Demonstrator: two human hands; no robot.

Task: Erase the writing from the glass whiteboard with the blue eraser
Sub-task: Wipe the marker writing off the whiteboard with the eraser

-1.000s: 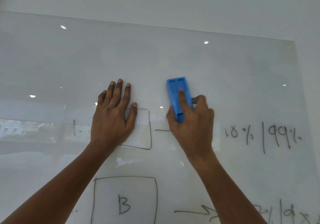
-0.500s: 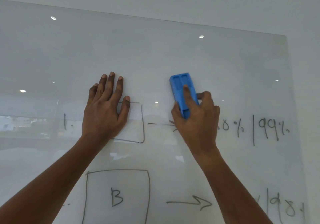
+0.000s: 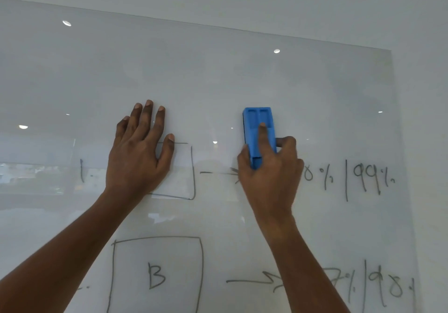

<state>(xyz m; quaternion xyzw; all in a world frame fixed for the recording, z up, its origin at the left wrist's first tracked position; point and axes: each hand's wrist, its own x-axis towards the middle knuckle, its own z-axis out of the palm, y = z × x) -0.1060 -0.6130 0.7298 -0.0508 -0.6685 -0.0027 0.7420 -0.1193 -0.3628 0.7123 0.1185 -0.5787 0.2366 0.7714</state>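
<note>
The glass whiteboard (image 3: 218,77) fills the view. My right hand (image 3: 271,172) presses the blue eraser (image 3: 258,128) upright against the glass, index finger laid along its back. It sits just above a drawn arrow (image 3: 215,172), whose head my hand partly covers. My left hand (image 3: 138,152) rests flat on the board, fingers spread, over the left part of a drawn box (image 3: 189,172). To the right stands the writing "8% | 99%" (image 3: 349,177). Lower down are a box with the letter B (image 3: 156,277), a second arrow (image 3: 254,281) and more numbers (image 3: 388,288).
The board's top edge (image 3: 242,30) slants down to the right and its right edge (image 3: 397,143) meets a plain white wall (image 3: 424,94). Ceiling lights (image 3: 276,51) reflect in the glass. A short stroke "1." (image 3: 83,170) lies left of my left hand.
The eraser and my right hand have shifted a little to the right along the board, onto the arrow's head. My left hand stays flat on the glass.
</note>
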